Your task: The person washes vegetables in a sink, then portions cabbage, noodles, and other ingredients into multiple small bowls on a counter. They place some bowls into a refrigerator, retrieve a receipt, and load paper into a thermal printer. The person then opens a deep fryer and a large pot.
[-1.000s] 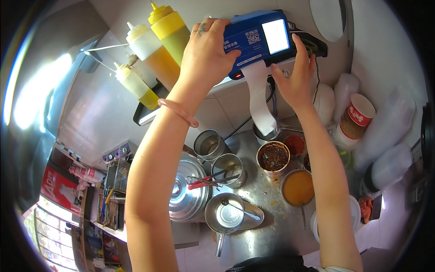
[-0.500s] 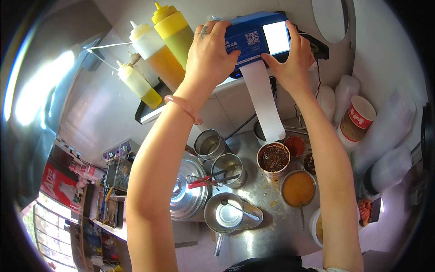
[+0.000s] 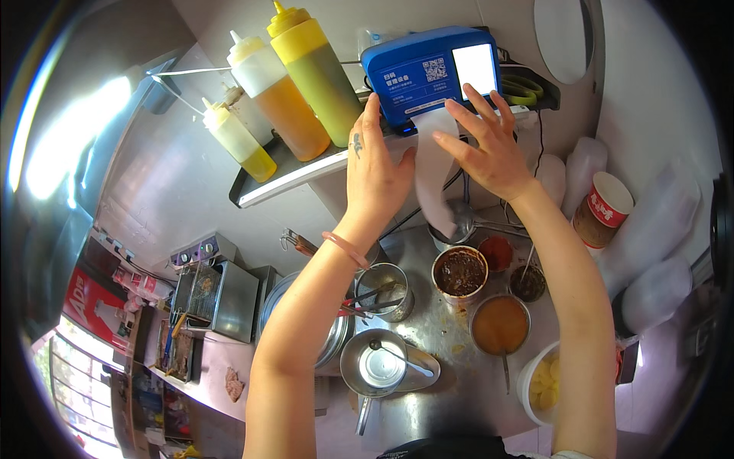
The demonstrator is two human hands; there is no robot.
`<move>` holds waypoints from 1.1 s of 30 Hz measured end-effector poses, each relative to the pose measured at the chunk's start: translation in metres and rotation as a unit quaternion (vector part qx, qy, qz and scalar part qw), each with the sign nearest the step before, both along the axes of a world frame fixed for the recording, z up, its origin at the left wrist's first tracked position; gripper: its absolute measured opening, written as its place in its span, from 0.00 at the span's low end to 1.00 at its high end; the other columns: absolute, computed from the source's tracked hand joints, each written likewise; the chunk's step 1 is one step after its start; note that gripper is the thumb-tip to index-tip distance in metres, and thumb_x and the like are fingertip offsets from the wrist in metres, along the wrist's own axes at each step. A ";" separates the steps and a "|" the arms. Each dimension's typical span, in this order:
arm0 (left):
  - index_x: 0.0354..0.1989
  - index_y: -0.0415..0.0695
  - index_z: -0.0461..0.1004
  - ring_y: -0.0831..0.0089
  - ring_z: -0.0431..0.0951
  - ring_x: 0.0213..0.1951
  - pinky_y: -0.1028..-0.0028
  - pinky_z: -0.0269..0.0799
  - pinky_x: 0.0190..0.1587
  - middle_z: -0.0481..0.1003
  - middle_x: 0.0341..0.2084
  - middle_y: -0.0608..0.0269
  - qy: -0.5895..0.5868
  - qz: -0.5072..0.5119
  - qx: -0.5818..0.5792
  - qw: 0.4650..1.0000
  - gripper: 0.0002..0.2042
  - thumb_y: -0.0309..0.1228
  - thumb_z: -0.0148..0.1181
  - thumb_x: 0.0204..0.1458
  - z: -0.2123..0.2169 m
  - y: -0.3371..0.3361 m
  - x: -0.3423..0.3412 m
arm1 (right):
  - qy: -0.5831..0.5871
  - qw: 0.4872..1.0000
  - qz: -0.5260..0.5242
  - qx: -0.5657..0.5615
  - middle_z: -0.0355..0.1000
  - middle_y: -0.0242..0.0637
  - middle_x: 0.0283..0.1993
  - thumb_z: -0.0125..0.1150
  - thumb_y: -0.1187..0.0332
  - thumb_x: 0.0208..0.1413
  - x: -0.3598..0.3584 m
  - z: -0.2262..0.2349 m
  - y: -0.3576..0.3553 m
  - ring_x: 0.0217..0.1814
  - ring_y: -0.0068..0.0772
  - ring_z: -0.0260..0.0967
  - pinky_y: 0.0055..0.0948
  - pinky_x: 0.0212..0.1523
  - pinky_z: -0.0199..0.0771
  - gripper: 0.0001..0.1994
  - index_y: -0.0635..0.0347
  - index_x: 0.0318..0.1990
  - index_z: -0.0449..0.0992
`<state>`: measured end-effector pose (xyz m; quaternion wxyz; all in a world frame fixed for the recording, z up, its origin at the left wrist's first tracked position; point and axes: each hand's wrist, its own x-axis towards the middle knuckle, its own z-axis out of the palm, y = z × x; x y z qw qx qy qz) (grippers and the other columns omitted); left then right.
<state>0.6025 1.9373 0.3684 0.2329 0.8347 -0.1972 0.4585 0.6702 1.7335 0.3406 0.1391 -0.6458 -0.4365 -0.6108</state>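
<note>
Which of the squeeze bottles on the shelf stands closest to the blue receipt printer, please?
The tallest squeeze bottle with greenish sauce and a yellow cap stands right beside the blue receipt printer; the orange-filled and small yellow bottles sit farther left.

A pale wall (image 3: 673, 92) is seen behind a dark shelf (image 3: 290, 172), a steel counter (image 3: 451, 359) is spread below, and bright daylight is cast across the left wall (image 3: 69, 138).

Glossy blue plastic printer (image 3: 428, 73), matt paper slip (image 3: 434, 172)
</note>
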 end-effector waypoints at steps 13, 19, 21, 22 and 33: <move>0.65 0.37 0.50 0.53 0.68 0.54 0.57 0.54 0.60 0.72 0.48 0.47 0.026 0.150 -0.110 0.982 0.44 0.33 0.71 0.42 0.014 -0.034 0.008 | 0.321 0.907 0.233 0.144 0.47 0.56 0.74 0.65 0.64 0.52 0.000 0.085 -0.018 0.76 0.52 0.45 0.49 0.72 0.41 0.09 0.58 0.37 0.83; 0.65 0.37 0.49 0.55 0.69 0.55 0.56 0.51 0.61 0.72 0.48 0.48 0.024 0.114 -0.156 0.981 0.45 0.33 0.73 0.41 0.016 -0.037 0.009 | 0.282 0.939 0.161 0.111 0.56 0.56 0.69 0.65 0.72 0.51 0.000 0.084 -0.021 0.72 0.46 0.54 0.38 0.68 0.54 0.07 0.60 0.38 0.82; 0.65 0.37 0.49 0.55 0.69 0.54 0.55 0.50 0.61 0.72 0.48 0.48 0.039 0.124 -0.159 0.979 0.45 0.33 0.73 0.41 0.019 -0.036 0.009 | 0.334 0.917 0.169 0.134 0.60 0.55 0.66 0.65 0.74 0.50 -0.006 0.088 -0.017 0.69 0.43 0.59 0.36 0.65 0.59 0.07 0.61 0.37 0.82; 0.65 0.37 0.49 0.55 0.69 0.54 0.55 0.49 0.61 0.72 0.48 0.48 0.047 0.130 -0.160 0.977 0.45 0.33 0.73 0.41 0.020 -0.035 0.009 | 0.387 0.889 0.180 0.165 0.62 0.55 0.65 0.66 0.75 0.49 -0.011 0.089 -0.012 0.67 0.42 0.62 0.36 0.64 0.61 0.07 0.62 0.36 0.82; 0.63 0.38 0.51 0.52 0.70 0.53 0.56 0.55 0.59 0.75 0.43 0.46 0.021 0.109 -0.158 0.981 0.44 0.35 0.74 0.40 0.016 -0.032 0.014 | 0.286 0.924 0.218 0.133 0.53 0.46 0.72 0.66 0.68 0.52 -0.011 0.084 -0.019 0.74 0.48 0.49 0.43 0.71 0.49 0.26 0.50 0.58 0.62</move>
